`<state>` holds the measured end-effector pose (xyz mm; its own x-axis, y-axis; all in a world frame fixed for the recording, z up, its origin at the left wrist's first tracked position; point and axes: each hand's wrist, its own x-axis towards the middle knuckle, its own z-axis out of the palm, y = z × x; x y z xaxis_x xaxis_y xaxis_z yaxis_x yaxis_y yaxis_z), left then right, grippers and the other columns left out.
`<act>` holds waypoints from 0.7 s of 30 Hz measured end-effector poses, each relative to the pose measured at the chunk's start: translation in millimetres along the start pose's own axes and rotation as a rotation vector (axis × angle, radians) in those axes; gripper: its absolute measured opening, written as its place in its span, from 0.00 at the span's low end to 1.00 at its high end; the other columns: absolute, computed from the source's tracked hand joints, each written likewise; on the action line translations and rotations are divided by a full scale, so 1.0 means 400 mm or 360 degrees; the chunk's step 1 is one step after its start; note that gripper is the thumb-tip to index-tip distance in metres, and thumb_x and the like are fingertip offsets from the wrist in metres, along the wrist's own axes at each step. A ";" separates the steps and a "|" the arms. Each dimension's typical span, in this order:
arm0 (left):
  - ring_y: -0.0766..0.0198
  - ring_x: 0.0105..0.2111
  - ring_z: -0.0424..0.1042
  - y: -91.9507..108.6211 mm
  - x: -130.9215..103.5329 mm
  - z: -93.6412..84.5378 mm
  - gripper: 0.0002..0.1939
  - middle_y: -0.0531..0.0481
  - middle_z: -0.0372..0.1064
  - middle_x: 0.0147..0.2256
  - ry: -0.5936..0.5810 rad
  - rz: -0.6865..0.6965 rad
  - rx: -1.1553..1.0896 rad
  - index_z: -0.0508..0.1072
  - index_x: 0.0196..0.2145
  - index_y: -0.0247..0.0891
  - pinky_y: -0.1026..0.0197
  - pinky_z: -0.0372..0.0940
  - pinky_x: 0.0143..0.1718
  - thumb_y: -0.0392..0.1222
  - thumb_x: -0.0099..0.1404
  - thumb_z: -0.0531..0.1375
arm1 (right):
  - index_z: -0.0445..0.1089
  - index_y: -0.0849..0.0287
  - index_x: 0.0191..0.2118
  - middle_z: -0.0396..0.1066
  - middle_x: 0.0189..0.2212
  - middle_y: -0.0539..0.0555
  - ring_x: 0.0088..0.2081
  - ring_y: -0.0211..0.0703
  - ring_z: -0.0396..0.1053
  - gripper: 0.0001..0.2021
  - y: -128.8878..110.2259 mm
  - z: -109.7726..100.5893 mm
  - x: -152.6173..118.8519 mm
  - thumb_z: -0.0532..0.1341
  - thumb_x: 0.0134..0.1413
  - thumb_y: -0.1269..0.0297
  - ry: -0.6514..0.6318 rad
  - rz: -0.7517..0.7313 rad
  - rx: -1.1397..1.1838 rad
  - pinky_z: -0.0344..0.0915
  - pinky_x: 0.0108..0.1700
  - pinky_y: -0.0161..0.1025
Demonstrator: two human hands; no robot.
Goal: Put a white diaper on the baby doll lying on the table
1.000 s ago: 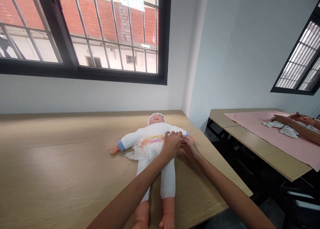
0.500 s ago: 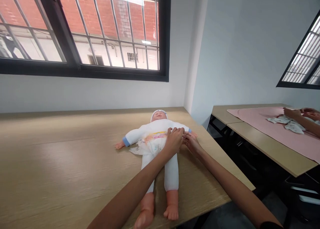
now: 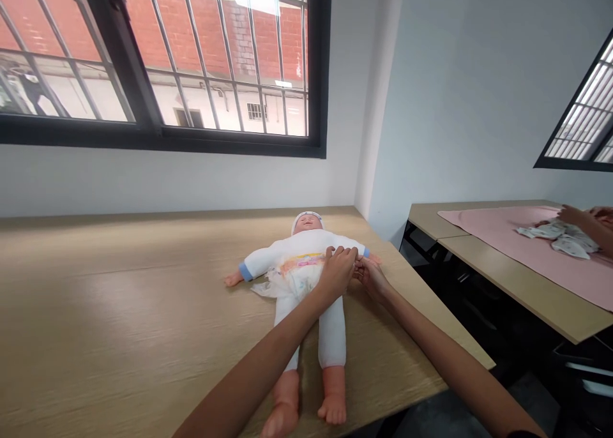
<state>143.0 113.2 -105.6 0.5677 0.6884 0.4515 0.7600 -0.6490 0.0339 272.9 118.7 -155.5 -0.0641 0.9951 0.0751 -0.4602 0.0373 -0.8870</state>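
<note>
A baby doll (image 3: 318, 239) in a white suit with blue cuffs lies on its back, head away from me and legs toward me. A white diaper (image 3: 306, 277) with a coloured waistband is around its hips; one side flares loosely at the left. My left hand (image 3: 339, 269) reaches across the doll, its fingers curled on the diaper's right side. Beside it, my right hand (image 3: 371, 277) has its fingers bent against the same edge. Both hands meet there and seem to pinch the diaper's side, though the fingertips are partly hidden.
The doll lies on a wooden table (image 3: 143, 323) by a barred window (image 3: 220, 61). Across a gap at the right, another table (image 3: 517, 278) carries a pink mat (image 3: 498, 240). Another person's hands (image 3: 582, 221) are over patterned white cloth (image 3: 567, 239) there.
The view has shifted slightly. My hands stay together at the diaper's right side with little movement. At the far table, the other person's hands have moved a little.
</note>
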 end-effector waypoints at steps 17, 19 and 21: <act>0.57 0.41 0.65 0.004 0.001 -0.004 0.09 0.47 0.69 0.36 -0.0019 0.0057 0.0092 0.66 0.39 0.37 0.53 0.54 0.44 0.30 0.64 0.50 | 0.69 0.59 0.28 0.71 0.25 0.50 0.28 0.37 0.66 0.12 0.006 -0.001 -0.006 0.66 0.44 0.55 0.0001 -0.0059 -0.0019 0.63 0.33 0.36; 0.56 0.42 0.64 0.017 -0.003 -0.023 0.09 0.45 0.69 0.37 -0.0008 0.0117 0.0219 0.67 0.40 0.35 0.52 0.54 0.45 0.30 0.64 0.50 | 0.67 0.59 0.27 0.70 0.25 0.49 0.28 0.36 0.66 0.11 0.002 0.000 -0.006 0.66 0.43 0.58 0.0007 -0.0074 0.0002 0.63 0.33 0.35; 0.54 0.43 0.64 0.035 -0.011 -0.039 0.09 0.43 0.69 0.39 -0.0010 0.0127 0.0355 0.69 0.40 0.34 0.51 0.55 0.44 0.32 0.64 0.51 | 0.66 0.58 0.26 0.69 0.24 0.48 0.27 0.36 0.66 0.09 -0.003 -0.001 -0.002 0.67 0.40 0.63 0.0043 -0.0076 0.0075 0.63 0.32 0.34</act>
<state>146.4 96.0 -93.4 0.6300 0.6404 0.4393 0.7635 -0.6141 -0.1999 273.9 118.0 -154.9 -0.0174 0.9944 0.1040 -0.5033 0.0811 -0.8603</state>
